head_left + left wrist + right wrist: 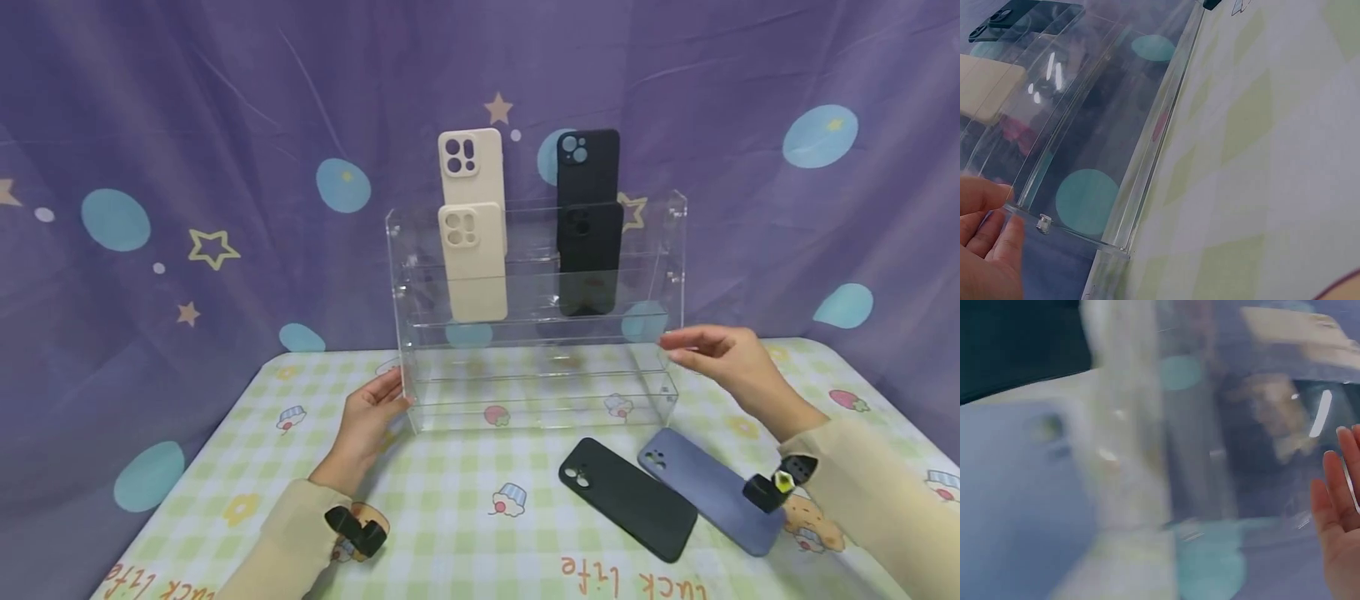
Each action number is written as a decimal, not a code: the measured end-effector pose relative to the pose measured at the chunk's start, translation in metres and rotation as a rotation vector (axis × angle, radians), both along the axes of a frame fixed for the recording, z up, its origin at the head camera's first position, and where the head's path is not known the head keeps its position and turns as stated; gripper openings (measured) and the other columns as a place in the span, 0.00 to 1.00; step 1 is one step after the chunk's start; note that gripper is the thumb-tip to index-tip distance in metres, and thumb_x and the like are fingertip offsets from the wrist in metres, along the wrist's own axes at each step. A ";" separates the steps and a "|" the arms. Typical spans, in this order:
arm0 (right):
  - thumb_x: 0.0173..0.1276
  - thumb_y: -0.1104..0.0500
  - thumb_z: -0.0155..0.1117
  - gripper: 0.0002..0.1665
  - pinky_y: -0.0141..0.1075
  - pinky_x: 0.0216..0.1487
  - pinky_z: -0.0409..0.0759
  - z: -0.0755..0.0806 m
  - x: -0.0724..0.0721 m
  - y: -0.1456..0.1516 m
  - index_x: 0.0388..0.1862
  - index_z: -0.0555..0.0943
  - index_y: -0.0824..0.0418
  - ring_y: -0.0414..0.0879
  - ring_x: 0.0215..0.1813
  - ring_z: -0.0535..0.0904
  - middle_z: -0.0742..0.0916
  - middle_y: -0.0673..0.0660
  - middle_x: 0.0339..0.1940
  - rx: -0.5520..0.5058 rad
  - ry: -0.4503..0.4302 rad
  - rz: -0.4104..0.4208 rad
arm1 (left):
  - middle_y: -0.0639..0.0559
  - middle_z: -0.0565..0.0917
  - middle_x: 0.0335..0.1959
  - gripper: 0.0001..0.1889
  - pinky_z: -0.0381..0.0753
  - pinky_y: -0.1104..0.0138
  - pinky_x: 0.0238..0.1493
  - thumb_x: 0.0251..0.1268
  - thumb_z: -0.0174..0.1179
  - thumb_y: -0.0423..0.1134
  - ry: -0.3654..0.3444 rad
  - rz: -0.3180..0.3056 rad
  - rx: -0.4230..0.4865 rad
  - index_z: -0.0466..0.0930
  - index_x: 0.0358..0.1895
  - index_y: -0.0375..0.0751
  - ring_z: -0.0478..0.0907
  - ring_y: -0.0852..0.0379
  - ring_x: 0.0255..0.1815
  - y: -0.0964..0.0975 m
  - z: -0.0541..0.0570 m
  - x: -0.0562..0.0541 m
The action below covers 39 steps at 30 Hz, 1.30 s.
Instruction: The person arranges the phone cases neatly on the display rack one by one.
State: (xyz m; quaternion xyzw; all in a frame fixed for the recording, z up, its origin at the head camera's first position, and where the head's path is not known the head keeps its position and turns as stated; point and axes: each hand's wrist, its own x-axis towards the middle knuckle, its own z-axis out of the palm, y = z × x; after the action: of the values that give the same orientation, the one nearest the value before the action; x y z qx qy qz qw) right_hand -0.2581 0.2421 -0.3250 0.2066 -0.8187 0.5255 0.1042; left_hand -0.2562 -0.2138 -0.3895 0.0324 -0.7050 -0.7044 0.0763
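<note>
A clear acrylic tiered display stand [540, 414] stands upright on the table. My left hand [363, 425] pinches the edge of its left side panel, thumb and fingers on either side of it in the left wrist view. By the right side panel, my right hand [727, 358] has its fingers extended, and nothing shows in its grasp. Two cream phone cases [477, 275] stand one behind the other on the left of the upper tiers. Two black phone cases [592, 275] stand likewise on the right.
A dark green phone case [630, 500] lies in front of the stand, close to a blue-grey phone case [708, 492] partly under my right wrist. The checked tablecloth [450, 533] covers the table. Behind hangs a purple curtain [262, 167] with stars and blue spots.
</note>
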 end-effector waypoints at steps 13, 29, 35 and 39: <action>0.61 0.68 0.64 0.23 0.21 0.51 0.75 -0.075 0.028 0.030 0.56 0.75 0.71 0.27 0.52 0.75 0.82 0.41 0.52 0.140 -0.080 0.175 | 0.35 0.69 0.65 0.28 0.77 0.77 0.50 0.58 0.55 0.19 0.021 0.001 -0.010 0.66 0.64 0.28 0.74 0.66 0.50 0.002 0.003 0.000; 0.54 0.55 0.74 0.37 0.20 0.52 0.72 -0.098 0.024 0.030 0.61 0.73 0.67 0.30 0.54 0.73 0.80 0.64 0.56 0.285 -0.158 0.114 | 0.35 0.69 0.65 0.27 0.76 0.77 0.51 0.58 0.56 0.19 0.020 -0.005 -0.012 0.66 0.64 0.28 0.75 0.71 0.47 0.001 0.002 -0.001; 0.51 0.50 0.75 0.42 0.25 0.52 0.74 -0.103 0.023 0.027 0.61 0.72 0.69 0.47 0.57 0.76 0.80 0.64 0.57 0.363 -0.141 0.070 | 0.34 0.69 0.64 0.27 0.77 0.77 0.50 0.57 0.56 0.19 0.031 0.001 -0.015 0.67 0.63 0.27 0.75 0.69 0.47 0.000 0.002 0.000; 0.48 0.48 0.76 0.45 0.23 0.52 0.72 -0.102 0.025 0.025 0.61 0.72 0.68 0.49 0.57 0.75 0.80 0.64 0.57 0.413 -0.087 0.070 | 0.34 0.69 0.64 0.27 0.76 0.77 0.50 0.57 0.56 0.19 0.026 0.000 -0.024 0.67 0.63 0.27 0.75 0.69 0.47 0.000 0.001 -0.001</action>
State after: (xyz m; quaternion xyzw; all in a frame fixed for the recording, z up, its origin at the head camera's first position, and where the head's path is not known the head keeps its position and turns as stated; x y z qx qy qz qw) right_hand -0.2332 0.2675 -0.4275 0.2292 -0.9050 0.3584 0.0059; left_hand -0.2570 -0.2141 -0.3880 0.0223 -0.7123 -0.6962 0.0861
